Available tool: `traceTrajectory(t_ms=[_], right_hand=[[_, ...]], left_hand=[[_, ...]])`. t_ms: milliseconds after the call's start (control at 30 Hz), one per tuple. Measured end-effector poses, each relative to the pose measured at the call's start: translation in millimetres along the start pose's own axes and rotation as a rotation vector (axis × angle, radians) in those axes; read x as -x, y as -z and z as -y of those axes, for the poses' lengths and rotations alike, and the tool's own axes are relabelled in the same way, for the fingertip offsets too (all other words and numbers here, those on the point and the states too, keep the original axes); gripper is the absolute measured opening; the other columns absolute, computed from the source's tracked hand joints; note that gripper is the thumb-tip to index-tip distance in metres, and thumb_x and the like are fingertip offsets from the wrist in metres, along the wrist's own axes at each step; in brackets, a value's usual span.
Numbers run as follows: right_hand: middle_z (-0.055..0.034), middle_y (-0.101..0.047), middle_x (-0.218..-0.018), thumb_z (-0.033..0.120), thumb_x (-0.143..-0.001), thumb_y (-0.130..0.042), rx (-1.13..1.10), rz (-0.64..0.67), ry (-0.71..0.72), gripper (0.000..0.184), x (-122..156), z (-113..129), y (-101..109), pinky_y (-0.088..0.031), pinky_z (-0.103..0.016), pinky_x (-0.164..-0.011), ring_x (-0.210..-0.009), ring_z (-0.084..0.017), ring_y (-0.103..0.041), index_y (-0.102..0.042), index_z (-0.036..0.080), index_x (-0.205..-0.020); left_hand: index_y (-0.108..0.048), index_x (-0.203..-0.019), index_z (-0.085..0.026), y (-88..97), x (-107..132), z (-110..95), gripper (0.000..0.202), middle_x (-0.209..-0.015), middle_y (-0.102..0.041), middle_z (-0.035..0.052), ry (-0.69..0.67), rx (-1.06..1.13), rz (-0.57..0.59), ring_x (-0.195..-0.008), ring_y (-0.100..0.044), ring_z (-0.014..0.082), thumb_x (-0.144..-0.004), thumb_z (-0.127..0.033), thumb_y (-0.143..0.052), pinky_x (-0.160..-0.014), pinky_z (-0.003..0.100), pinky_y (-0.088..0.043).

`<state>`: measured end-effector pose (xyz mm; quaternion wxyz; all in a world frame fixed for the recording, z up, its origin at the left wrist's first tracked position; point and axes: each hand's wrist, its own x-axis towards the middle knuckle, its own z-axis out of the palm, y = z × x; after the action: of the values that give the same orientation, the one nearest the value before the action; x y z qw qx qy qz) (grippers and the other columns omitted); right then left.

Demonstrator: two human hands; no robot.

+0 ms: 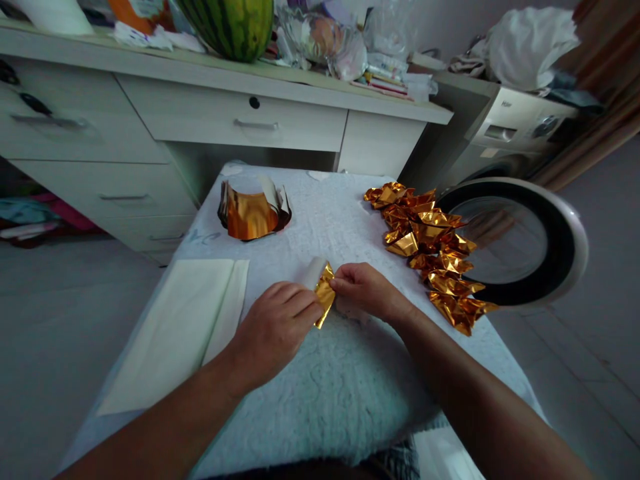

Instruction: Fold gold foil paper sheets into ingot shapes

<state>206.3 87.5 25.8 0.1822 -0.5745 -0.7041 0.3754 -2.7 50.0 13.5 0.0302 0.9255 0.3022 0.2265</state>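
Between my two hands, over the middle of the cloth-covered table, is a small piece of gold foil paper (pixel 325 297) with a whitish part at its upper left. My left hand (pixel 280 320) is closed on its lower left side, the fingertips partly hidden behind the foil. From the right, my right hand (pixel 367 289) pinches its upper right edge between thumb and forefinger. A row of folded gold foil pieces (pixel 430 247) lies along the table's right side. Toward the back left stands a curved stack of gold foil sheets (pixel 253 212).
Folded white paper sheets (pixel 175 320) lie at the table's left. Behind is a white desk (pixel 300 120) with drawers, bearing a watermelon (pixel 227 27) and plastic bags. At the right, a washing machine's round door (pixel 570 247) hangs open close to the foil pieces.
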Motion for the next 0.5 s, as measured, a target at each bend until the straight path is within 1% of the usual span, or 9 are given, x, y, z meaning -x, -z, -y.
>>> traceTrajectory(t_ms=[100,167,233,300,333,400,500], right_hand=[[0.0031,-0.052,-0.060,0.023,-0.085,-0.056,0.217,-0.084,0.034,0.022,-0.3,2.2,-9.0,-0.025,-0.025,-0.057,-0.058,-0.010,-0.041,-0.055,0.018,-0.064],[0.0013,-0.056,-0.066,0.023,-0.085,-0.059,0.323,-0.165,0.042,0.017,2.0,2.8,-16.5,-0.026,-0.026,-0.058,-0.061,-0.012,-0.044,-0.056,0.019,-0.069],[-0.0008,-0.059,-0.074,0.024,-0.083,-0.062,0.372,-0.247,0.057,0.010,4.4,2.4,-22.8,-0.030,-0.026,-0.061,-0.067,-0.014,-0.048,-0.056,0.019,-0.077],[-0.0028,-0.060,-0.082,0.019,-0.082,-0.063,0.352,-0.285,0.128,0.007,5.5,0.9,-26.7,-0.035,-0.026,-0.066,-0.075,-0.016,-0.051,-0.056,0.019,-0.082],[-0.0036,-0.060,-0.085,0.014,-0.082,-0.061,0.323,-0.278,0.182,0.007,5.4,-0.1,-27.7,-0.037,-0.027,-0.070,-0.079,-0.017,-0.052,-0.056,0.019,-0.082],[-0.0041,-0.061,-0.087,0.006,-0.081,-0.057,0.258,-0.226,0.296,0.013,4.6,-2.3,-28.3,-0.040,-0.028,-0.078,-0.085,-0.017,-0.054,-0.058,0.018,-0.080],[-0.0033,-0.063,-0.085,0.000,-0.081,-0.052,0.201,-0.151,0.405,0.020,4.6,-3.9,-26.6,-0.040,-0.029,-0.084,-0.086,-0.017,-0.055,-0.060,0.019,-0.081]], left_hand=[[-0.063,-0.092,-0.017,-4.4,1.3,-1.8,0.010,-0.088,-0.066,0.0040,0.041,0.002,0.087,-0.086,-0.060,0.0223,-0.092,-0.012,-0.054,-0.079,0.040,-0.051],[-0.062,-0.092,-0.017,-5.2,1.6,-3.2,0.011,-0.088,-0.065,0.0039,0.062,0.003,0.119,-0.084,-0.061,0.0223,-0.090,-0.010,-0.054,-0.079,0.040,-0.052],[-0.062,-0.091,-0.017,-4.6,1.5,-4.5,0.012,-0.087,-0.065,0.0039,0.081,0.006,0.134,-0.083,-0.061,0.0223,-0.088,-0.009,-0.053,-0.078,0.040,-0.053],[-0.061,-0.089,-0.018,-3.6,1.4,-5.1,0.010,-0.086,-0.065,0.0040,0.094,0.008,0.139,-0.082,-0.062,0.0223,-0.088,-0.011,-0.054,-0.077,0.040,-0.054],[-0.061,-0.088,-0.018,-3.2,1.5,-5.1,0.010,-0.085,-0.064,0.0040,0.097,0.012,0.140,-0.082,-0.062,0.0222,-0.088,-0.011,-0.054,-0.076,0.040,-0.054],[-0.060,-0.087,-0.018,-3.2,2.1,-4.5,0.009,-0.086,-0.065,0.0041,0.103,0.031,0.132,-0.082,-0.062,0.0219,-0.087,-0.011,-0.054,-0.076,0.038,-0.053],[-0.060,-0.086,-0.018,-3.8,3.7,-2.9,0.010,-0.088,-0.065,0.0045,0.131,0.075,0.110,-0.085,-0.062,0.0214,-0.088,-0.011,-0.053,-0.078,0.037,-0.053]])
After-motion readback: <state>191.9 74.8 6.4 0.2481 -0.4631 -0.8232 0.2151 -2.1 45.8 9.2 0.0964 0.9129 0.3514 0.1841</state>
